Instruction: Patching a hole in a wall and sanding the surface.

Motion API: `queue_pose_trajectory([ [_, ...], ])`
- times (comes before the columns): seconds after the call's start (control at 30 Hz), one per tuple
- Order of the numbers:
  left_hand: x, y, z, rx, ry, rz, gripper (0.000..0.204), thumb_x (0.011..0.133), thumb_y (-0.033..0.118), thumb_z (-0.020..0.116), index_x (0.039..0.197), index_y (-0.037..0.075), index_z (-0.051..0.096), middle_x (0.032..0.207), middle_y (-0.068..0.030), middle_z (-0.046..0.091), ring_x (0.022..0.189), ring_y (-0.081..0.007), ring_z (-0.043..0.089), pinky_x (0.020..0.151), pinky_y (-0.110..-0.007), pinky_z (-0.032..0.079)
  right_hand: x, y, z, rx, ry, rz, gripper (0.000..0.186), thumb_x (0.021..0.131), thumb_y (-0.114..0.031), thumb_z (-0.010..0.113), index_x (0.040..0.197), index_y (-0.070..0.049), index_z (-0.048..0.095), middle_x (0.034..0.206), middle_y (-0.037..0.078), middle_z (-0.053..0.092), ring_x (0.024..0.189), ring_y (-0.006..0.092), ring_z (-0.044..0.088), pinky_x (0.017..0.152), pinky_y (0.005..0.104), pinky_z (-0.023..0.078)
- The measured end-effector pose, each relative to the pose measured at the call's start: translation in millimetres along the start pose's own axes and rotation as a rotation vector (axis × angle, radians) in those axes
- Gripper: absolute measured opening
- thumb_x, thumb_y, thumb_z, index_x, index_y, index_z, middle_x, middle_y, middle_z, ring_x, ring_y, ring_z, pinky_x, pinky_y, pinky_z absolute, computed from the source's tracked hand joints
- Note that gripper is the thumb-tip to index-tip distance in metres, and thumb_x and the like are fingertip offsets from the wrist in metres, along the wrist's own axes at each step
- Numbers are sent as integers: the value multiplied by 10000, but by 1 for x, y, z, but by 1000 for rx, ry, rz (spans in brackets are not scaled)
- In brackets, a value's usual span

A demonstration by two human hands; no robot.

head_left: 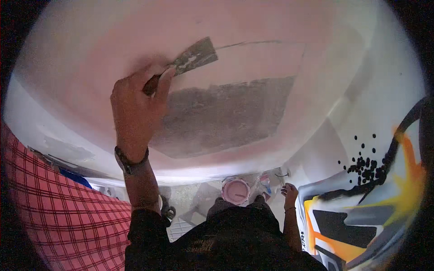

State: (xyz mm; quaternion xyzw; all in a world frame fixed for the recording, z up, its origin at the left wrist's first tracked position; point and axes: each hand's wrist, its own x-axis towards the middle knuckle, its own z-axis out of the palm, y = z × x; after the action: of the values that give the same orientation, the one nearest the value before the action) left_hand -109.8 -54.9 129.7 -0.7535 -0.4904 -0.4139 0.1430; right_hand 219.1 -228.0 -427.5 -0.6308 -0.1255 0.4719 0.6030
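My left hand [135, 99], raised to the pink wall [257, 22], is closed round the handle of a putty knife [196, 56]. The knife's wide blade is smeared with grey and points up and to the right, lying at or close to the wall. Below and right of it is a dark grey patch [226, 115] with a ragged upper edge. A thin dark line runs right from the blade's tip above a pink strip. My right hand [289, 195] hangs low at my side with curled fingers; a small pale bit shows at them, too small to name.
A round tub of pink stuff [235, 203] stands on the floor by my legs, a blue-and-pale object [265, 181] beside it. A red checked cloth [68, 203] hangs at the left. Painted orange, yellow and black shapes [348, 230] cover the right wall.
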Motion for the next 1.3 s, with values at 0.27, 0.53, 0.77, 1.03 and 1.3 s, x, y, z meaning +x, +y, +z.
queue_pose_trajectory([
  [0.27,24,82,45,262,24,234,194,822,265,634,786,76,659,672,-119,620,640,-317,614,597,-409,487,59,-29,-71,6,30,-34,244,874,-263,600,1014,-63,608,857,66,645,693,169,626,603,277,498],
  [0.53,33,143,94,284,-5,258,162,811,225,595,800,79,664,699,-123,628,656,-325,624,589,-432,508,70,0,-94,41,89,23,282,861,-274,610,1044,-60,604,848,72,648,680,187,629,608,300,521],
  [0.77,-17,198,173,-340,-276,297,176,830,198,572,853,30,622,667,-180,577,625,-331,603,572,-439,490,43,-17,-59,45,26,105,263,869,-240,587,1050,-50,596,896,87,651,736,197,633,638,315,522],
  [1.03,-162,193,262,-1523,-669,-516,100,855,78,638,852,13,563,777,-72,646,727,-111,610,641,-269,497,-28,-195,48,-182,-616,-333,365,885,-152,591,1208,-10,495,1066,93,598,948,187,592,831,299,478],
  [1.3,-156,137,251,-1514,-196,-711,114,900,46,575,819,33,496,819,-81,637,730,-97,598,602,-240,483,-46,-263,128,-86,-663,-464,316,917,-169,555,1176,5,501,965,90,590,820,152,574,735,295,477],
])
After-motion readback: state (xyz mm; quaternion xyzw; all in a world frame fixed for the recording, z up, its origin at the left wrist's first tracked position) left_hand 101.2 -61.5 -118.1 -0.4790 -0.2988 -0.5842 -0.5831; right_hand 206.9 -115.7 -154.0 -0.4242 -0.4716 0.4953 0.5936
